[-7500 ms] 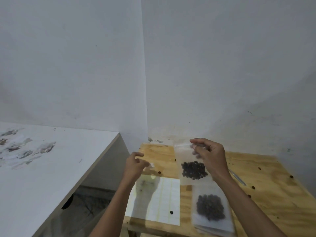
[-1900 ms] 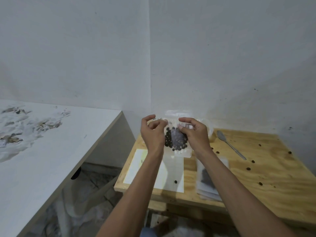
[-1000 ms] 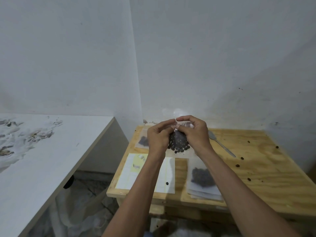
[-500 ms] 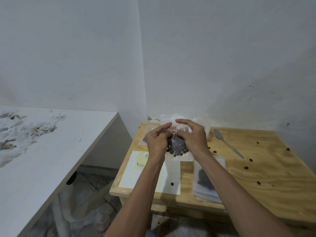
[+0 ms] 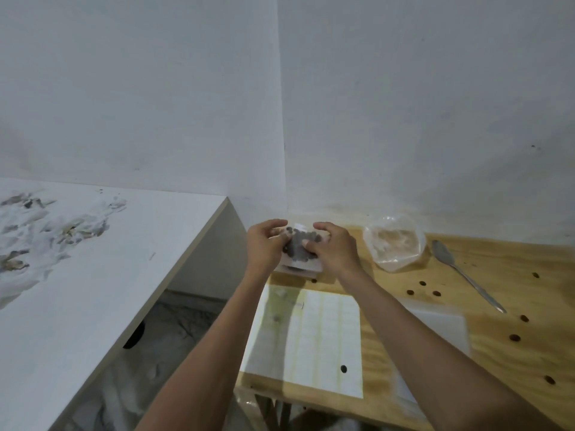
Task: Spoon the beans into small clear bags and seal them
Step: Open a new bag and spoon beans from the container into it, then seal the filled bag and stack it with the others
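A small clear bag of dark beans (image 5: 299, 247) is low over the far left corner of the wooden table (image 5: 504, 337), above other small bags lying there. My left hand (image 5: 266, 247) pinches its left side and my right hand (image 5: 334, 248) pinches its right side, thumb across the beans. A larger, nearly empty clear bag (image 5: 394, 242) stands open to the right. A metal spoon (image 5: 463, 273) lies beyond it, bowl towards the wall. Loose beans (image 5: 515, 338) dot the wood.
A white label sheet (image 5: 314, 337) with one bean on it lies at the table's near left. A stack of clear bags (image 5: 441, 325) sits under my right forearm. A white table (image 5: 93, 275) with torn paper scraps stands to the left, a gap between.
Both hands carried the bean bag away from me and down to the far left corner of the wooden table. The camera tilted, bringing the big clear bag into plain view.
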{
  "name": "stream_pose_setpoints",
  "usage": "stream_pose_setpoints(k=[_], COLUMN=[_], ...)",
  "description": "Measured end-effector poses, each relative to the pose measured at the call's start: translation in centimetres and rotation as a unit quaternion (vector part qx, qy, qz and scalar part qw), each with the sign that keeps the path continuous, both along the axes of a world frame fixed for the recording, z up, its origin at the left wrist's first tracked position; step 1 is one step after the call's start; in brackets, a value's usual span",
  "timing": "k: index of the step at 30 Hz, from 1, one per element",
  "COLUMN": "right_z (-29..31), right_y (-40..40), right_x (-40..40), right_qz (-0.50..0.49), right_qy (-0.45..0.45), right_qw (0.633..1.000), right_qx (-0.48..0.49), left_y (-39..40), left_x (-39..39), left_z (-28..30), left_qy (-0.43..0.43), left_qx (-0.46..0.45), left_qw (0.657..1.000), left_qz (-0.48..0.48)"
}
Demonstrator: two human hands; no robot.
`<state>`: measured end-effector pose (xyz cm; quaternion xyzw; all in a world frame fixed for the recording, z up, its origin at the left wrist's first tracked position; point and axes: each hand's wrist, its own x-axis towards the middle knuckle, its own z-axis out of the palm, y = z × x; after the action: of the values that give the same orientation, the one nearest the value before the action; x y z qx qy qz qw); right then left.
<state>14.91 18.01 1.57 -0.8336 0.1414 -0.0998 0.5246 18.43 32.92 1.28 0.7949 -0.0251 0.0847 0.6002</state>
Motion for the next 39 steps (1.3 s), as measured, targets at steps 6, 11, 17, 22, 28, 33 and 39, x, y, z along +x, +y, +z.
stream_pose_setpoints(k=[6, 11, 17, 22, 28, 33, 39], right_z=[-2.3, -3.3, -1.0, 2.3, 3.9, 3.0, 1.2], right_y=[-0.1, -0.6, -2.1, -6.0, -11.3, -13.6, -12.7], right_x=[1.3, 2.1, -0.2, -4.8, -12.9, -18.8, -21.6], right_qz=[0.063, 0.073, 0.027, -0.047, -0.13, -0.135, -0.121], right_qy=[0.125, 0.136, 0.066, 0.046, 0.067, 0.195, 0.238], right_qw=[0.956, 0.951, 0.973, 0.98, 0.963, 0.942, 0.94], right_qx=[-0.259, -0.267, -0.22, -0.188, -0.226, -0.239, -0.214], left_y=[-0.5, -0.7, -1.8, -5.4, -10.2, -12.3, -13.3], left_x=[1.7, 1.7, 0.0, -4.7, -11.7, -16.5, -19.3], left_z=[-3.3, -3.7, -2.7, -1.3, -0.1, -0.2, -0.7], left_qy=[-0.003, -0.014, -0.087, -0.096, -0.025, 0.018, 0.055], left_qx=[0.189, 0.214, 0.248, 0.238, 0.295, 0.304, 0.277], left_qw=[0.982, 0.977, 0.965, 0.963, 0.93, 0.924, 0.941], left_qz=[-0.009, -0.015, 0.003, -0.085, -0.218, -0.23, -0.187])
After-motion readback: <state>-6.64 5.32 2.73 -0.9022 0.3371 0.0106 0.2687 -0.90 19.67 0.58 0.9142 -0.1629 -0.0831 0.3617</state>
